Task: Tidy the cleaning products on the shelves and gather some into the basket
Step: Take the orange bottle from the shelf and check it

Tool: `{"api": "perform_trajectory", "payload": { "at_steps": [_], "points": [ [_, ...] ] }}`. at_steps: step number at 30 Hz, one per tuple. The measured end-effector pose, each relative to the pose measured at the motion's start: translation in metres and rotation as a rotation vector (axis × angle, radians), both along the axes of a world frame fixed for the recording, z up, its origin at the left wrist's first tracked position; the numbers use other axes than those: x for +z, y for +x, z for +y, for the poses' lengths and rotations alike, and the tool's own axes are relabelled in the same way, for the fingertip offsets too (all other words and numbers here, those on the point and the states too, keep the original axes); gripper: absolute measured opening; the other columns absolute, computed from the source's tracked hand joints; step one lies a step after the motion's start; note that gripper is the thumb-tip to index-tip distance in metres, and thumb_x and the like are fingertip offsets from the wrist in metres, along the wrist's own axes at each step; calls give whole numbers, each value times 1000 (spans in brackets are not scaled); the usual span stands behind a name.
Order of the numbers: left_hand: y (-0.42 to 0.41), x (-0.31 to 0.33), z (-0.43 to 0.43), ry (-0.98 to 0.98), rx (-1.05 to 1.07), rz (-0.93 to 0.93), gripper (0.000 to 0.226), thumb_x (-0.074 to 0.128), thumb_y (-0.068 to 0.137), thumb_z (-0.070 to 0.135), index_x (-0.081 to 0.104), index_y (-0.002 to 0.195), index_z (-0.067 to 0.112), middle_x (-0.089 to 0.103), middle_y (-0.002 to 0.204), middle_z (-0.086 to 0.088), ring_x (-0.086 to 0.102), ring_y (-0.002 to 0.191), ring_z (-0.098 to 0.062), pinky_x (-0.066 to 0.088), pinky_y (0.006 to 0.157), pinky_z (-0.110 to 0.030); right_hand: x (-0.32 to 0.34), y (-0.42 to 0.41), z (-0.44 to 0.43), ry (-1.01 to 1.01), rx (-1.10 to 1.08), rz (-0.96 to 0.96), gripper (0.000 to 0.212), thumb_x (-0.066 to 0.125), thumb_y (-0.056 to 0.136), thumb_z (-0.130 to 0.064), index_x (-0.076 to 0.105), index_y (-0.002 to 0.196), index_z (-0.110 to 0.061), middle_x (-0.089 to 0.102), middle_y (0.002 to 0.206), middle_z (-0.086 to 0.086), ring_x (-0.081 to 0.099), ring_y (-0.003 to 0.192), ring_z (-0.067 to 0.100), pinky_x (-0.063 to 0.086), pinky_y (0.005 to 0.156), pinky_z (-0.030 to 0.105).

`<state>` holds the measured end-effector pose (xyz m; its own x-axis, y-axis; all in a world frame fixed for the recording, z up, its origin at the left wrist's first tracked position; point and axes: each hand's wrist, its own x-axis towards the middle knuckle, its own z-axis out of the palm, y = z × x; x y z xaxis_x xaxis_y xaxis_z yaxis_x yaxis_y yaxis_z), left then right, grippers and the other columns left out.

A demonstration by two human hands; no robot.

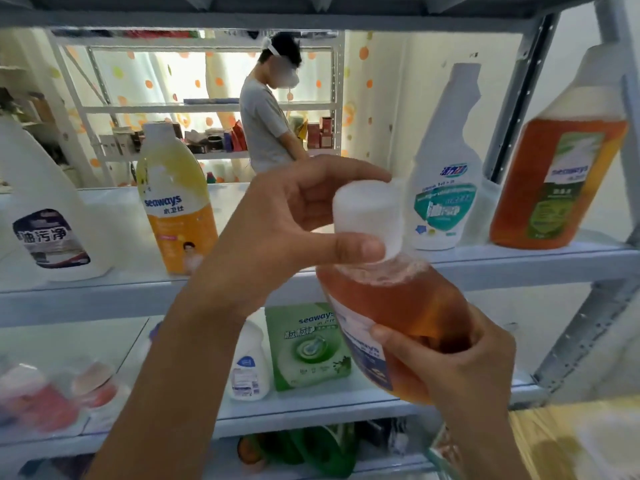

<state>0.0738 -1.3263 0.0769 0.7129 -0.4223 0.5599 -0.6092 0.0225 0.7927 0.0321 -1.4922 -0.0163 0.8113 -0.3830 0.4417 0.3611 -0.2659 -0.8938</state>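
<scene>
R hand point(460, 368), 5 o'clock, is nearest us: fingers curled tight round the lower body of the amber bottle point(398, 306). L hand point(294, 220), centre: thumb and forefinger pinch the white cap point(367, 216). We hold the btl tilted, clear of the shelves, in front of the upper shelf edge point(138, 292).

Risks, as we judge them:
1. Cap loosens under the pinch w/ btl tilted: liquid spills. Foam at the neck suggests the contents slosh freely.
2. Smooth plastic body slips in a one-hand grip.
3. A swing toward 2 o'clock knocks the white angled-neck bottle point(446, 168), which is tall, narrow and prob. tippy.

Materials: btl is translucent rigid plastic w/ rounded shoulders and a glossy label. Cap is matte and cylindrical. Shelf is flat painted metal. Blurred yellow shape point(571, 441) at 5 o'clock: we cannot tell whether it is the basket.
</scene>
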Motion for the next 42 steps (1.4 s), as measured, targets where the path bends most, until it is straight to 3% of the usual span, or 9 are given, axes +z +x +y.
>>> {"api": "perform_trajectory", "payload": {
  "at_steps": [5,13,21,26,31,33,37,39,42],
  "points": [
    [-9,-25,-18,-53,422,-46,45,77,59,46,52,90,26,55,81,14,58,73,-4,47,57,-16,-28,-7,-1,-94,45,73,55,92,23,-53,61,65,-37,63,59,-30,62,55,-7,45,49,5],
    [-5,-64,-14,-406,72,496,25,65,80,44,72,94,25,68,95,6,64,90,-9,52,77,-26,-63,-11,-10,24,19,95,42,77,29,-53,63,62,-32,66,59,-24,62,54,-7,46,50,7],
    [-20,-85,-24,173,352,-230,47,79,76,19,63,120,30,64,114,8,57,109,-5,44,86,-10,-74,-8,-11,24,-28,195,53,72,23,-59,63,69,-35,64,62,-30,62,59,-9,44,49,4],
    [-11,-85,-13,167,23,-94,58,64,77,-11,59,127,19,50,141,2,43,135,-18,42,107,-40,-77,-7,-16,16,-1,202,45,84,31,-50,69,67,-28,70,66,-16,67,60,4,54,55,20],
    [-11,-81,-28,69,206,-124,44,82,70,26,59,107,31,46,116,2,49,115,-11,44,88,-17,-68,-8,-13,-7,40,189,51,80,29,-53,65,73,-32,68,68,-26,65,62,-4,47,53,7],
    [-9,-84,-32,-10,243,-158,56,81,71,17,53,119,25,55,103,0,57,97,-14,48,80,-22,-66,-10,-11,9,61,179,52,77,29,-54,66,75,-32,69,68,-23,66,61,-3,48,54,9],
    [0,-87,-24,-99,-160,27,94,68,73,0,15,149,8,65,111,-15,65,96,-26,51,84,-35,-66,-13,-14,16,105,177,50,77,29,-53,66,73,-32,69,68,-23,66,62,-2,49,55,10],
    [6,-86,-22,-24,-163,55,99,70,71,8,12,151,11,52,128,-14,63,105,-24,51,86,-31,-67,-13,-15,21,116,189,52,78,29,-54,67,74,-31,71,71,-20,67,64,1,50,56,13],
    [11,-86,-22,94,22,27,110,80,59,33,19,150,23,50,112,1,56,106,-12,47,88,-22,-66,-14,-17,53,144,189,46,79,29,-51,71,70,-33,72,72,-18,68,67,3,50,55,12]
  ]
}}
